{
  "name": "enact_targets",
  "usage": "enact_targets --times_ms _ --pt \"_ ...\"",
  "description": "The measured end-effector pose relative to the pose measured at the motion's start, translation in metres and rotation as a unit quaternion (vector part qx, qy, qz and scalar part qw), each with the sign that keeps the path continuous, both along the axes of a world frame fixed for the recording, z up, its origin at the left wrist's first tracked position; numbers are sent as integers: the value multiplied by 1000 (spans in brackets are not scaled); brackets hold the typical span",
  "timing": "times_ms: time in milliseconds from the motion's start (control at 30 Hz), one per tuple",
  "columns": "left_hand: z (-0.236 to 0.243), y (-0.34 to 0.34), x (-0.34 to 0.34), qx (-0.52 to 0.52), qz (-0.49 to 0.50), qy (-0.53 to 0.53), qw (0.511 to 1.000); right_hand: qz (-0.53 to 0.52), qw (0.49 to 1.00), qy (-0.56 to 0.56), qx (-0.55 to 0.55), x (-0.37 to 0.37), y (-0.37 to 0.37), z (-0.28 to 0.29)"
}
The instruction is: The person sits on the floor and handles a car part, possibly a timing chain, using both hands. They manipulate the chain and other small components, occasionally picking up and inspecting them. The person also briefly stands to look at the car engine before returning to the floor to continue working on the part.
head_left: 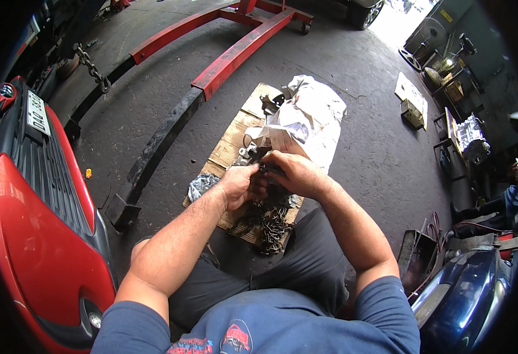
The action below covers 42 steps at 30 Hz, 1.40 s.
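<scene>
My left hand (241,185) and my right hand (299,173) meet over a wooden board (230,140) on the floor before me. The fingers of both are closed around a metal part (248,154), grey and dark, mostly covered by the hands; its exact kind cannot be made out. Beyond them lies a crumpled white sheet (325,115), with a dark mechanical piece (272,101) at its left edge. Nearer to me, a heap of dark chain (274,231) rests on the board's near end. A crumpled clear plastic bag (202,186) sits by the board's left edge.
The red and black legs of a wheeled floor hoist (226,62) stretch across the left. A red car's front (41,236) stands close on my left, a dark blue vehicle panel (462,295) at lower right. Farther right, an engine block (471,138) stands near a cluttered wall.
</scene>
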<state>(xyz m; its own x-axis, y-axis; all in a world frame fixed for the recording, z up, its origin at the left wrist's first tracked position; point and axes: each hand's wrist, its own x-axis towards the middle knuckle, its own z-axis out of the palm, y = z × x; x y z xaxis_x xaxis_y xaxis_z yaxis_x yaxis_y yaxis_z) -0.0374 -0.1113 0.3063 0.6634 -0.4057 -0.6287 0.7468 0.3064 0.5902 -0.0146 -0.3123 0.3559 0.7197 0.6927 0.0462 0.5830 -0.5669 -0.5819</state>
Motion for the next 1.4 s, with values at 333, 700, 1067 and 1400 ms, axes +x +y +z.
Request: enact_targets --times_ms 333,700,1067,1400 --pt "4 0 7 10 -64 -15 998 -3 1000 -15 22 -1 0 -2" --pt "12 3 8 111 -80 -68 988 -7 1000 -22 9 0 0 -3" --pt "14 12 11 72 -90 -63 991 -8 1000 -13 6 -2 1 -1" --pt "8 16 18 12 -112 2 994 -8 1000 -7 10 -3 1 1"
